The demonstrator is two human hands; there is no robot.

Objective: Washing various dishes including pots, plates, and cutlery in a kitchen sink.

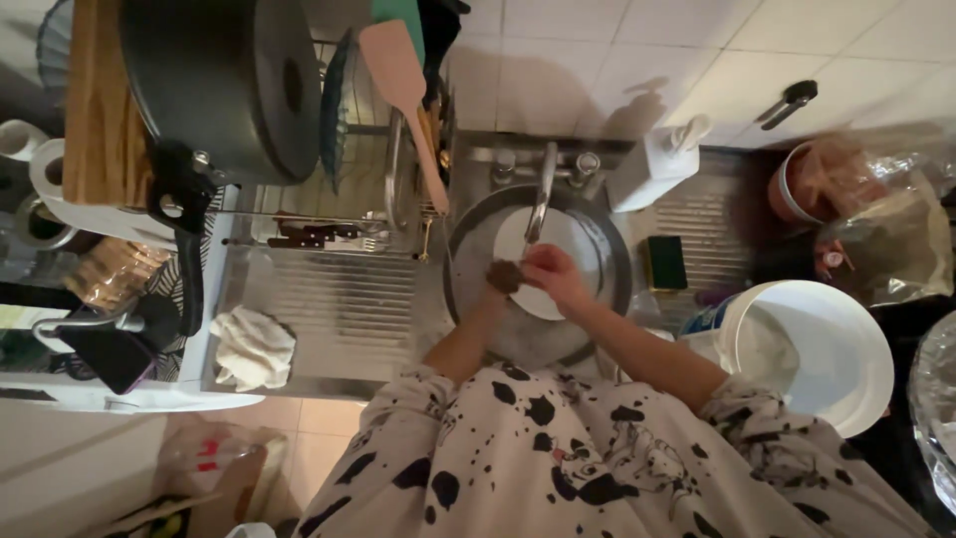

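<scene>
Near the centre of the frame, both hands meet over a round steel sink (468,289) under the tap (541,199). The left hand (495,289) is mostly hidden behind a dark brown sponge (506,275) that it presses against a white plate (573,249); its fingers look closed on the sponge, though the blur keeps me from being sure. The right hand (554,276) curls over the plate's lower edge, fingers clamped on the rim, holding the plate tilted in the sink just below the tap's spout. Both forearms rise from the bottom of the frame out of white sleeves with black spots (558,458). Left of the sink, a ribbed drainboard (339,309) carries a crumpled white cloth (254,349) at its lower left corner. Above it, in the upper left, a rack holds a large dark pot (224,80), a wooden board (95,100) and a pale wooden spatula (403,90) (its blade points up). Right of the tap stands a white soap pump (657,164), and just below it lies a dark green sponge (665,262). At the lower right sits a big white bucket (827,339), with clear plastic bags (886,239) crowded above it.
</scene>
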